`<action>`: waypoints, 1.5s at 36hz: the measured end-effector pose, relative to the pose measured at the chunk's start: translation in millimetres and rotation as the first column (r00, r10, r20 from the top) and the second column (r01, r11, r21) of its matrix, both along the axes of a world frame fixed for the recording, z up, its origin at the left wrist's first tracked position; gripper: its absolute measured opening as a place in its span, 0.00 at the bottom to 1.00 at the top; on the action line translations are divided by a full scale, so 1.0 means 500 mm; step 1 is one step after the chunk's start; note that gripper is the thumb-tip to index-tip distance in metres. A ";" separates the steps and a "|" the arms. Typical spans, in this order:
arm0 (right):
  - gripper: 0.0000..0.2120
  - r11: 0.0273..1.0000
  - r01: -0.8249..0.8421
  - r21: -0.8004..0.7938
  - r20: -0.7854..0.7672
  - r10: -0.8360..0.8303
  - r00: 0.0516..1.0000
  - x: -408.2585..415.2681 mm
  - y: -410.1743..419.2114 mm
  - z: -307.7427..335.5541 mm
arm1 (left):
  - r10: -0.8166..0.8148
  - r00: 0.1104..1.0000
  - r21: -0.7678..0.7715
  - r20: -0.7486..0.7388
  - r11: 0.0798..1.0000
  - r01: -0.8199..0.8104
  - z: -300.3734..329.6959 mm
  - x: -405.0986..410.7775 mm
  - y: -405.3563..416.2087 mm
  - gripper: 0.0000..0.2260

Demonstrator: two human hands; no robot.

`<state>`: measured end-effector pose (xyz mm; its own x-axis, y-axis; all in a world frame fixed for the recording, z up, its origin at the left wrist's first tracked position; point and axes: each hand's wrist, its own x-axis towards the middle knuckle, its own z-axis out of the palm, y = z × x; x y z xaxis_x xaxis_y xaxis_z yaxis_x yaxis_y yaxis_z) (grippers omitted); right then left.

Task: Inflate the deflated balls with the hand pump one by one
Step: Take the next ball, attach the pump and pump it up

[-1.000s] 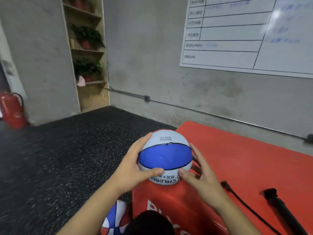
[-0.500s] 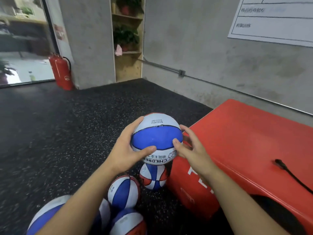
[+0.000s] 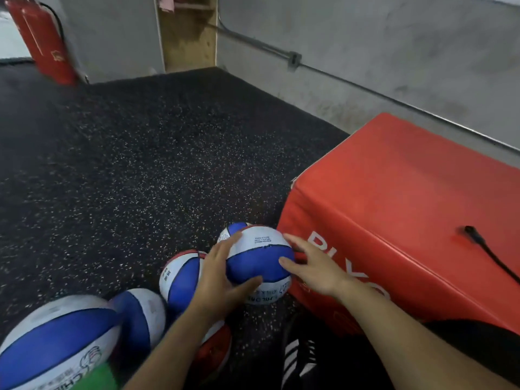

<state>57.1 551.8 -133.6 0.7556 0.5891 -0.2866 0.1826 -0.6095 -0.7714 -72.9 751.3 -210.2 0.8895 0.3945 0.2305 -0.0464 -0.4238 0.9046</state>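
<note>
Both hands cup a round white-and-blue rubber ball (image 3: 257, 266) low over the speckled black floor (image 3: 140, 164): left hand (image 3: 222, 280) wraps its side, right hand (image 3: 312, 266) touches with spread fingers. I read "CHILDRE", upside down, on it. Beside it, a red padded box (image 3: 394, 198) shows white letters "PLYO".

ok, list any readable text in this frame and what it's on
"PLYO", in white, partly hidden by the right hand: side of the red box.
"CHIL...", cut off and upside down: big ball at bottom left.
"...HILDRE...", upside down and partly covered: held ball.
Small black print on top of the held ball: too small to read.
</note>
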 end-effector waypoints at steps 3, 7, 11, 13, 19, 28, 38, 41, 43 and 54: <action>0.31 0.990 -0.044 -0.137 0.055 0.052 0.997 0.012 -0.026 -0.062 | -0.023 0.997 -0.005 -0.074 1.000 0.022 -0.049 0.005 -0.035 0.42; 0.31 0.977 -0.056 -0.206 -0.023 0.052 0.998 0.022 -0.056 -0.136 | -0.051 0.982 -0.043 -0.179 0.998 0.044 -0.113 0.008 -0.066 0.42; 0.32 0.967 -0.052 -0.248 -0.064 0.037 0.997 0.030 -0.061 -0.191 | -0.041 0.970 -0.068 -0.241 0.997 0.025 -0.161 0.014 -0.087 0.40; 0.32 0.963 -0.049 -0.265 -0.083 0.028 0.996 0.036 -0.057 -0.215 | -0.026 0.961 -0.095 -0.274 0.995 0.000 -0.181 0.017 -0.096 0.40; 0.32 0.949 -0.075 -0.307 -0.123 0.038 0.992 0.061 -0.038 -0.268 | -0.014 0.917 -0.092 -0.397 0.995 -0.024 -0.224 0.038 -0.107 0.40; 0.37 0.846 -0.311 -0.433 -0.325 0.175 0.929 0.053 -0.013 -0.318 | -0.033 0.811 0.078 -0.585 0.992 0.097 -0.270 0.062 -0.107 0.35; 0.37 0.951 -0.115 -0.288 -0.282 0.030 0.959 0.057 -0.019 -0.273 | -0.009 0.849 0.090 -0.528 0.994 0.066 -0.231 0.076 -0.099 0.37; 0.38 0.975 -0.032 -0.219 -0.237 -0.021 0.971 0.058 -0.035 -0.242 | -0.021 0.898 0.084 -0.439 0.994 0.064 -0.191 0.093 -0.092 0.37; 0.38 0.984 0.004 -0.179 -0.224 -0.045 0.974 0.058 -0.051 -0.203 | -0.038 0.930 0.066 -0.366 0.996 0.066 -0.152 0.106 -0.095 0.36; 0.26 0.920 0.317 0.229 -0.092 -0.304 0.948 0.039 -0.252 0.123 | -0.219 0.976 0.076 -0.010 0.973 0.219 0.151 0.221 -0.214 0.35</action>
